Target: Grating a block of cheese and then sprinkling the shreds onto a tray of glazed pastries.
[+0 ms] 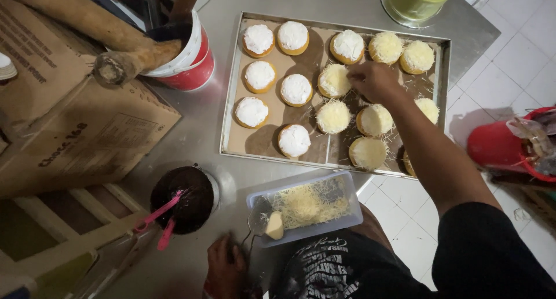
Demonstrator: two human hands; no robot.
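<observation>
While over tray (231,102): right hand (373,81), fingers pinched, touching cheese-topped bun (335,80).

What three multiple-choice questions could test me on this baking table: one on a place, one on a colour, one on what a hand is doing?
1. Where is the clear box of grated cheese?
A. Between the tray and the person
B. On the cardboard carton
C. Inside the red bucket

2. What colour are the utensil handles in the dark tub?
A. Green
B. Pink
C. White

3. What is the right hand doing?
A. Gripping the rolling pin
B. Digging in the cheese box
C. Reaching over the topped buns

Answers: 1 A, it sits just below the tray's near edge; 2 B, both handles are bright pink; 3 C, its fingers are down among the buns on the tray.
</observation>
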